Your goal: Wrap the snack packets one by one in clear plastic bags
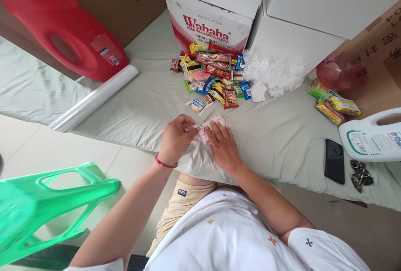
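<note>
On the cloth-covered surface in front of me lies a pinkish packet in thin clear plastic (204,136). My left hand (178,138), with a red cord bracelet at the wrist, pinches the left end of that plastic between thumb and fingers. Flat on the packet's right part rests my right hand (224,143), fingers stretched out and covering some of it. Just beyond the hands is a small white-and-blue snack packet (196,105). Behind it sits a pile of colourful wrapped snacks (216,69). What the pinkish packet contains I cannot make out.
Crumpled clear plastic bags (275,72) adjoin the pile, before a Wahaha carton (208,26). A plastic film roll (94,97) and red jug (72,32) stand left; a phone (334,161), keys (361,175) and white bottle (372,135) right. A green stool (62,208) is lower left.
</note>
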`<state>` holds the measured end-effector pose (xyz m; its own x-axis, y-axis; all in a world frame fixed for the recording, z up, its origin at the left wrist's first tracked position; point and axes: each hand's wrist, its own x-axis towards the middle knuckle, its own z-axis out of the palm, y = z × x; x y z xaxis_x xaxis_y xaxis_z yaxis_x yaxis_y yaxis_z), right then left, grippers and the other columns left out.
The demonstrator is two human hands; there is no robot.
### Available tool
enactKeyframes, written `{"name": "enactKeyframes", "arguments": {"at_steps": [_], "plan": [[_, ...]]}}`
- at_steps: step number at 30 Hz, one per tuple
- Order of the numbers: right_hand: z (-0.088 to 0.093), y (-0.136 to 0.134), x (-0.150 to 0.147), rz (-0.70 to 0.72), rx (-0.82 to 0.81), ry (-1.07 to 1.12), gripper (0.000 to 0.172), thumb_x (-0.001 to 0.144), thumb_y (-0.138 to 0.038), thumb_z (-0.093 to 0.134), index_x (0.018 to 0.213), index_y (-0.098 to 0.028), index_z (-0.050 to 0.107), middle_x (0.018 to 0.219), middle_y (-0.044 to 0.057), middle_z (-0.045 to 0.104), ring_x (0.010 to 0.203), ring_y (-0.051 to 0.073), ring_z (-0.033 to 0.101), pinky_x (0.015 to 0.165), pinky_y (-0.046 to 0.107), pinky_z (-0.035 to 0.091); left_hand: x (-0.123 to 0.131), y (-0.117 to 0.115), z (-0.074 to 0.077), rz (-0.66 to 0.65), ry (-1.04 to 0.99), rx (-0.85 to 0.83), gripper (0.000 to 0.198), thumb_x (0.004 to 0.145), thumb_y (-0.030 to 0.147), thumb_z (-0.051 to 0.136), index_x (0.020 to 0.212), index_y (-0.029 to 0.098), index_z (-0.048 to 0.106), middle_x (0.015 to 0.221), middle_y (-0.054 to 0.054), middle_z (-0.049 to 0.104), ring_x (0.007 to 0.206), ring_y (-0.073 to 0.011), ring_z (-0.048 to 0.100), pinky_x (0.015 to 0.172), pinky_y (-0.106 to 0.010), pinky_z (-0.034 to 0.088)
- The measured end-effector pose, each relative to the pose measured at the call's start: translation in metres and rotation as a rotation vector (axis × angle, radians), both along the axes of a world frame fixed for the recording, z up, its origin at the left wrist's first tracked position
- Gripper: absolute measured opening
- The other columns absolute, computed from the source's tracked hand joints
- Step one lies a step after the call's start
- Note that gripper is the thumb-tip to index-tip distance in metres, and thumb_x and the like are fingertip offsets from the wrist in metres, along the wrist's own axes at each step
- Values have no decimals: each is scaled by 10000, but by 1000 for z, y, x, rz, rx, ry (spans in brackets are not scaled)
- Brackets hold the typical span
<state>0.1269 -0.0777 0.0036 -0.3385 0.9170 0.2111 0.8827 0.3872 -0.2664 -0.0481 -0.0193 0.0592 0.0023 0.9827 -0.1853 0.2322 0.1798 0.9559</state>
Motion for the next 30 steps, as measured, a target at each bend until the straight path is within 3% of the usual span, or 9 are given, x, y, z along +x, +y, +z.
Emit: {"name": "enactKeyframes", "arguments": {"at_steps": [3, 7, 11, 15, 18, 21, 25, 28, 30], "plan": [[-3, 4, 5, 15, 9, 84, 609, 1051, -221, 410, 1638, -99, 304, 1675, 166, 370, 1576, 286, 291, 1294, 535, 250, 27, 18, 4, -36, -28, -29, 284, 644, 210, 725, 867, 213, 550, 595, 64, 572, 530, -118, 537, 525, -236, 366], [-10, 14, 21, 63, 19, 238, 841, 1012, -225, 446, 1667, -40, -49, 1664, 253, 338, 1565, 316, 318, 1234, 552, 380, 49, 36, 2, -44, -130, -221, 283, 682, 167, 623, 923, 219, 485, 663, 22, 660, 556, -153, 621, 562, -262, 439], [-18, 20, 30, 147, -18, 347, 924, 986, -177, 430, 1638, -93, -219, 1706, 263, 217, 1590, 305, 265, 1196, 558, 433, 45, 33, -10, -212, -62, -48, 256, 732, 213, 621, 984, 198, 573, 980, -67, 770, 688, -161, 668, 665, -294, 509], [-20, 17, 32, 143, -94, 482, 910, 998, -204, 441, 1653, -132, -187, 1715, 244, 208, 1588, 278, 281, 1206, 535, 425, 40, 22, -20, -431, 353, 210, 354, 863, 239, 574, 1197, 236, 693, 1233, -43, 758, 930, -214, 717, 871, -346, 534], [-16, 14, 38, 91, -142, 691, 812, 1050, -249, 398, 1669, -165, -121, 1624, 213, 436, 1498, 229, 458, 1163, 474, 475, 44, 16, -19, -469, 665, 280, 459, 952, 263, 531, 1402, 262, 627, 1346, -50, 722, 1164, -271, 685, 961, -377, 524], [-5, 14, 48, -4, -77, 827, 600, 1101, -301, 296, 1672, -184, 154, 1488, 181, 603, 1369, 219, 598, 1108, 444, 522, 51, 11, -14, -530, 857, 300, 453, 1020, 314, 464, 1448, 263, 599, 1399, -67, 692, 1217, -295, 652, 930, -378, 540], [11, 18, 57, 18, 13, 628, 459, 1102, -321, 322, 1479, -238, 570, 1465, 112, 634, 1384, 217, 576, 1171, 450, 473, 56, 11, -14, -534, 908, 289, 556, 1022, 297, 454, 1576, 260, 438, 1388, -99, 687, 1211, -283, 652, 901, -343, 545], [9, 23, 56, 215, 7, 375, 477, 1091, -386, 394, 1504, -209, 554, 1540, 107, 572, 1490, 238, 461, 1248, 496, 377, 51, 17, -20, -489, 795, 264, 734, 956, 253, 524, 1644, 189, 280, 1513, -161, 576, 1239, -289, 649, 967, -363, 536], [2, 27, 55, 254, -12, 271, 545, 1096, -409, 377, 1585, -177, 442, 1587, 122, 517, 1529, 239, 404, 1277, 513, 319, 43, 20, -24, -442, 638, 302, 775, 896, 258, 586, 1617, 151, 323, 1603, -184, 469, 1277, -296, 626, 1029, -388, 520]]}}
